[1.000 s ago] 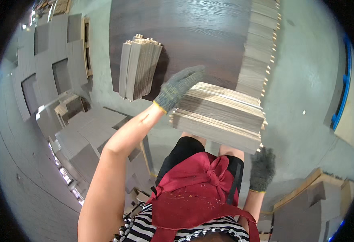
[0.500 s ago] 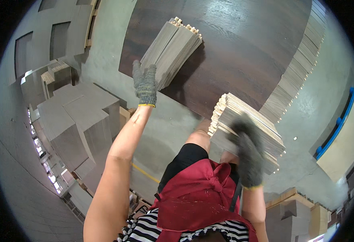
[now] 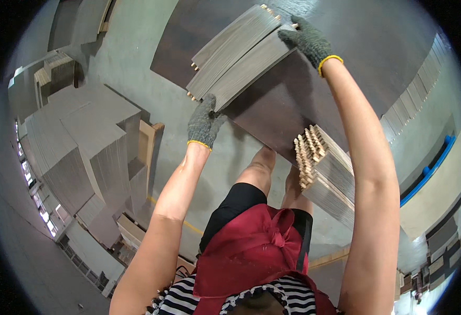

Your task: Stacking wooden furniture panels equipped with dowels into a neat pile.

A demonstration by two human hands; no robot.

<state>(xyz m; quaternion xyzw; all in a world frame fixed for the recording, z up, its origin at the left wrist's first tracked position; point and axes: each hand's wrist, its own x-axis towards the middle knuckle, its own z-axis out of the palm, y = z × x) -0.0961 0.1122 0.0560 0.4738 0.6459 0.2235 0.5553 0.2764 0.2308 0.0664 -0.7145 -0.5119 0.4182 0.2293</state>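
Several grey boards with pale pegs at their ends lie in a slanting stack (image 3: 236, 44) on the dark brown tabletop. My left hand (image 3: 205, 123), in a grey knit glove with a yellow cuff, touches the near end of the stack's right-hand row, its fingers stretched and thumb apart. At the far end of that row (image 3: 257, 65), my right hand (image 3: 309, 44), gloved alike, has its thumb and fingers around the corner; the glove partly hides its hold. Another stack of pegged boards (image 3: 327, 163) stands at the table's near edge, partly behind my right forearm.
The dark tabletop (image 3: 346, 89) spreads ahead of me. More boards (image 3: 411, 105) line its right side. Tall piles of grey panels (image 3: 67, 136) stand at left. A pale board with a blue edge (image 3: 430, 184) is at right.
My right hand has swung up and across from the near right stack to the far end of the left one. Three rows now show there instead of two. My left hand has moved slightly nearer.
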